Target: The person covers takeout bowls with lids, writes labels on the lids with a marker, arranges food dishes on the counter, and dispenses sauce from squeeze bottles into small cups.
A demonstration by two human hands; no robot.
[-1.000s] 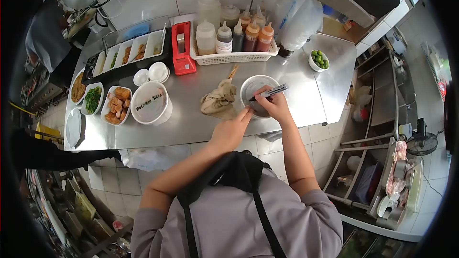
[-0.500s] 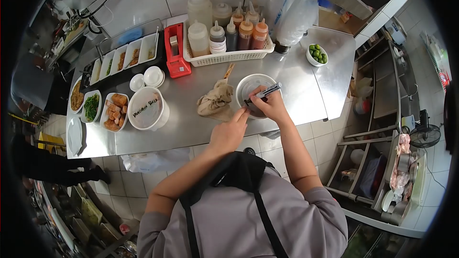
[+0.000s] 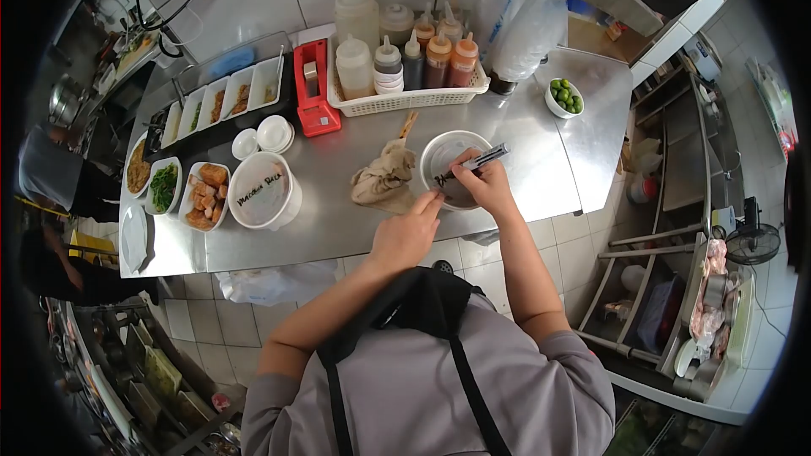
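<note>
A round white tub with a clear lid stands on the steel counter before me. My right hand grips a marker pen, its back end pointing up and right, the tip hidden by my fingers. Dark letters show on the lid beside them. My left hand has its fingers stretched out, fingertips touching the tub's near-left edge; its thumb is hard to see. Left of the tub lies a crumpled beige cloth. Farther left stands a similar lidded tub with black handwriting on its lid.
Behind stands a white basket of squeeze bottles beside a red tape dispenser. Food trays and bowls, one of orange chunks, occupy the left. A bowl of green limes sits right. Another person is at far left.
My right hand and the marker have shifted slightly right, and more dark lettering shows on the lid. My left hand stays at the tub's edge. The person at far left has changed posture.
</note>
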